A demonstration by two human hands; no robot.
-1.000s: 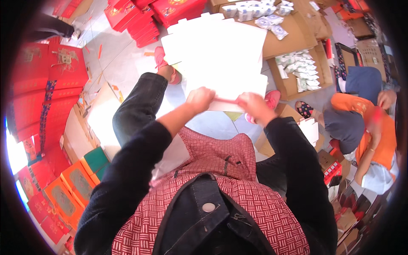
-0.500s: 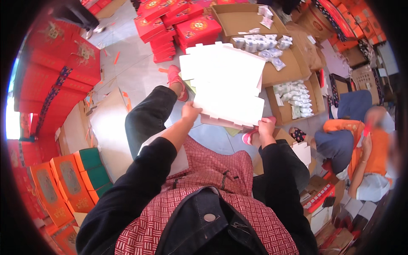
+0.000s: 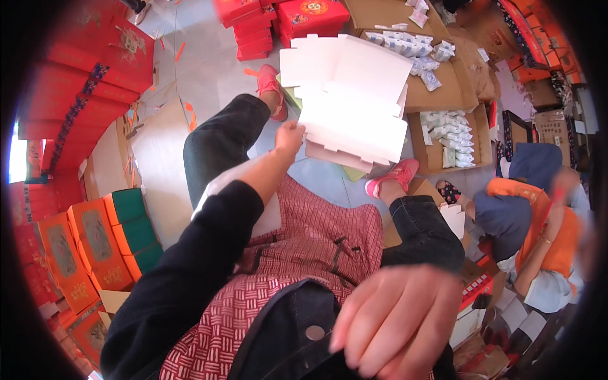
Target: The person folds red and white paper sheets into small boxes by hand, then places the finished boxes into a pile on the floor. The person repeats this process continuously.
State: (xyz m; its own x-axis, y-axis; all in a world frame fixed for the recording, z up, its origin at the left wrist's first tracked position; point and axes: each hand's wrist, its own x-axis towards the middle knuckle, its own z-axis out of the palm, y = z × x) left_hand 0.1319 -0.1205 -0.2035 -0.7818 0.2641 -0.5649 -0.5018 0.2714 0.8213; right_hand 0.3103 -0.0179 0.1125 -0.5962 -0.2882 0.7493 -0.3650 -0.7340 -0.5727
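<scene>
A stack of flat white die-cut cardboard sheets (image 3: 354, 104), with notched tabs, lies fanned out ahead of me between my feet. My left hand (image 3: 289, 137) pinches the near left corner of the stack. Much closer, low at the right and over my apron, is my right hand (image 3: 399, 316), away from the sheets. Its fingers are curled in and slightly blurred; no object shows in it, though the palm is hidden. Under the white sheets, a strip of something green (image 3: 351, 173) peeks out.
Red gift boxes (image 3: 310, 16) are stacked ahead, larger ones (image 3: 120, 69) at left. Orange and green boxes (image 3: 133, 221) stand near left. Cardboard trays (image 3: 437, 161) hold small white packets (image 3: 453, 136) at right. A person in orange (image 3: 548, 234) sits at far right, hand raised.
My right hand has let go of the sheets' right corner and come back toward my chest. My left hand still grips its corner. The whole view has shifted slightly.
</scene>
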